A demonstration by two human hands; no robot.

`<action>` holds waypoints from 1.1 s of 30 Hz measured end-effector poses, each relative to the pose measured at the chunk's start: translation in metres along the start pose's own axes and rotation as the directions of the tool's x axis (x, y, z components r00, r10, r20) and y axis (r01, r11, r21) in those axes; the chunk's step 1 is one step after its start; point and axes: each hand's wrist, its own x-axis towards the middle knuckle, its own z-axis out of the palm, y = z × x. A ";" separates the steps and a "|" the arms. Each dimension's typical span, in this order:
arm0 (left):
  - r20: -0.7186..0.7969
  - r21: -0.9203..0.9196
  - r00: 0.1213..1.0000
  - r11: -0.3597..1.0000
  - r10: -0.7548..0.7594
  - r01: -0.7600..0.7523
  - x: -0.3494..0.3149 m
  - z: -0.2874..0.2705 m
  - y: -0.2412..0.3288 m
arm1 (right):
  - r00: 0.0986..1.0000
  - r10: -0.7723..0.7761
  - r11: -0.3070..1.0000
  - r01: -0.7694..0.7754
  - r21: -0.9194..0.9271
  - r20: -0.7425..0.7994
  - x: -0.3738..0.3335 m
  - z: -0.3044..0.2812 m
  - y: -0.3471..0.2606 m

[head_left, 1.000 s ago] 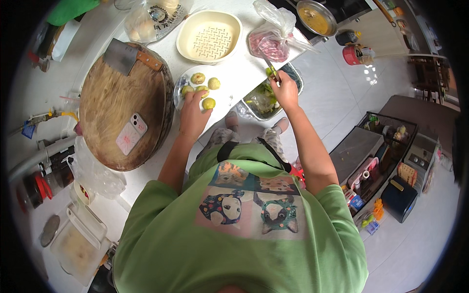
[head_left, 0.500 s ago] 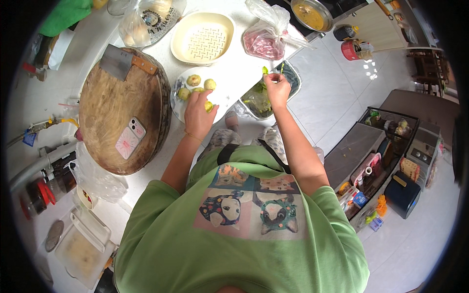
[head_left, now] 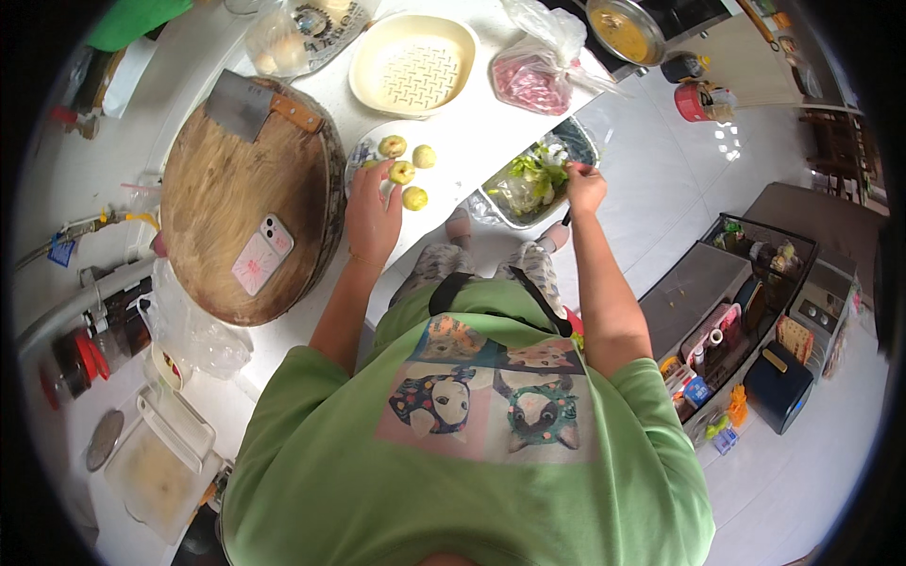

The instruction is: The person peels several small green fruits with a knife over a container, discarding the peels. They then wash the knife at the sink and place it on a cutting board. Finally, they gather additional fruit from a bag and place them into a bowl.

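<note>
On a patterned white plate point(head_left: 370, 143) lie several small, round, yellow-green pieces of produce point(head_left: 424, 157), which look trimmed or peeled. My left hand point(head_left: 375, 215) is at the plate's near side, thumb and forefinger apart, its fingertips right beside or touching one round piece point(head_left: 401, 173). Part of the plate is hidden under that hand. My right hand point(head_left: 587, 191) is over the right side of a lined waste bin point(head_left: 587, 141), its fingertips pinched together. Whatever they hold is too small to make out. Leafy green scraps point(head_left: 540, 170) lie in the bin close to those fingertips.
A round wooden chopping board point(head_left: 212, 212) bears a cleaver point(head_left: 241, 106) and a phone point(head_left: 263, 255). Behind the plate are a cream basket point(head_left: 415, 61) and bagged raw meat point(head_left: 533, 83). A pan point(head_left: 623, 33) sits on the stove. At right stands a storage rack point(head_left: 694, 283).
My left hand has drawn back leftward from the nearest round piece, which now lies free on the plate. My right hand has moved right over the bin, and the green scrap at its fingertips no longer shows.
</note>
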 end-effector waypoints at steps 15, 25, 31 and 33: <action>-0.090 -0.170 0.993 0.982 0.072 -0.086 0.008 0.005 0.020 | 0.915 0.195 0.676 -0.386 0.627 0.353 0.004 -0.054 -0.030; 0.312 -0.416 0.852 0.867 0.419 -0.274 -0.029 0.119 0.179 | 0.758 0.136 0.291 -0.646 0.706 0.638 -0.089 -0.273 0.052; 0.483 -0.534 0.528 0.713 0.699 -0.455 -0.117 0.218 0.317 | 0.918 0.068 0.022 -0.394 0.919 0.392 -0.195 -0.432 0.133; 0.554 -0.580 0.378 0.669 0.742 -0.464 -0.158 0.246 0.362 | 0.946 0.199 0.071 -0.276 0.959 0.257 -0.226 -0.464 0.152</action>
